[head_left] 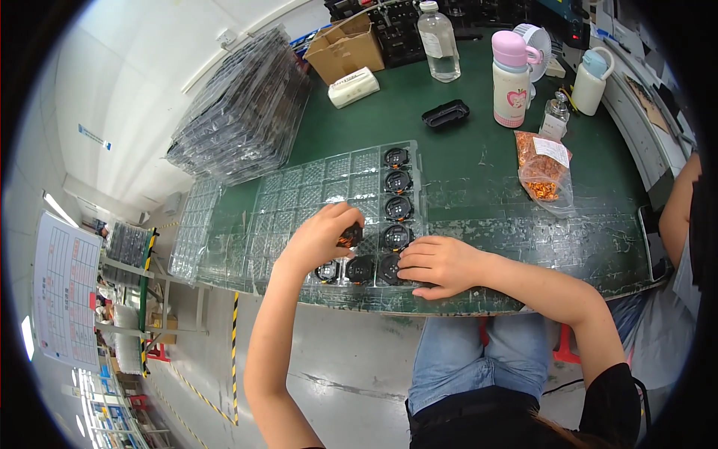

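Note:
My left hand (323,233) is closed on a round black part with orange bits (350,236), which looks like a watch case, just above a clear plastic tray (299,196). My right hand (443,266) lies with fingers stretched out, its fingertips touching a similar black part (390,269) in the tray's near right corner. Several such parts, among them a round black case (398,209), fill the tray's right column. Along the near row sit another case (360,269) and one partly below my left hand (327,271).
A tall stack of clear trays (239,105) stands at the back left, beside a cardboard box (344,51). Farther right are a black holder (446,114), a pink-lidded bottle (511,86), a glass bottle (555,118) and a bag of orange pieces (544,173). Another person's arm (679,209) shows at right.

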Available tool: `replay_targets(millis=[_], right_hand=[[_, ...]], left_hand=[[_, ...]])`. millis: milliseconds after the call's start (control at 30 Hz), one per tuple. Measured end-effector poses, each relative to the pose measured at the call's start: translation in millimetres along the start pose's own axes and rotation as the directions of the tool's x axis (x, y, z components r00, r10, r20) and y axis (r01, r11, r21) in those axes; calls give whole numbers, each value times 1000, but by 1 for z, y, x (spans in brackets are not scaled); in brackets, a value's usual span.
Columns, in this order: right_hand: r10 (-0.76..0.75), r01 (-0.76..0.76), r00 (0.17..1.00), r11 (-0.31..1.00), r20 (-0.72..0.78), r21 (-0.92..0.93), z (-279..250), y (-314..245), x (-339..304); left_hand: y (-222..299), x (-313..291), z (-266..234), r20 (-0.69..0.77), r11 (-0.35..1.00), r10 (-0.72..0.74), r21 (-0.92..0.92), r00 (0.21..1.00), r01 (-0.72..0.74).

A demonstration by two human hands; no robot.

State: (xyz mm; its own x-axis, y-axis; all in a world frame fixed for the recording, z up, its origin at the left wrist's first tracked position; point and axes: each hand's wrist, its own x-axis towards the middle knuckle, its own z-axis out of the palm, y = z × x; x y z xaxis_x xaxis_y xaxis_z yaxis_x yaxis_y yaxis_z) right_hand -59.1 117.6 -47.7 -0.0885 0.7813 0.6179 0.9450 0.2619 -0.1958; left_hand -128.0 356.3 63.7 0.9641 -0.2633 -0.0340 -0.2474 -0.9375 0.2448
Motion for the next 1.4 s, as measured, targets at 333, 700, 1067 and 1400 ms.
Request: replay_targets(millis=[333,700,1067,1400], right_hand=[[12,-13,1000,1000,16,27,-2,0,0],[9,-9,1000,1000,14,29,-3,-2,4],[58,-61,996,998,73,35,-5,-2,3],[84,-88,992,995,99,37,-8,-1,2]], left_hand=[[-6,13,4,71,999,40,-37,997,-37],[-32,40,9,-17,999,27,-34,999,-28],[-32,55,5,15,994,108,15,994,-108],[-44,41,-7,-64,980,112,175,992,-100]])
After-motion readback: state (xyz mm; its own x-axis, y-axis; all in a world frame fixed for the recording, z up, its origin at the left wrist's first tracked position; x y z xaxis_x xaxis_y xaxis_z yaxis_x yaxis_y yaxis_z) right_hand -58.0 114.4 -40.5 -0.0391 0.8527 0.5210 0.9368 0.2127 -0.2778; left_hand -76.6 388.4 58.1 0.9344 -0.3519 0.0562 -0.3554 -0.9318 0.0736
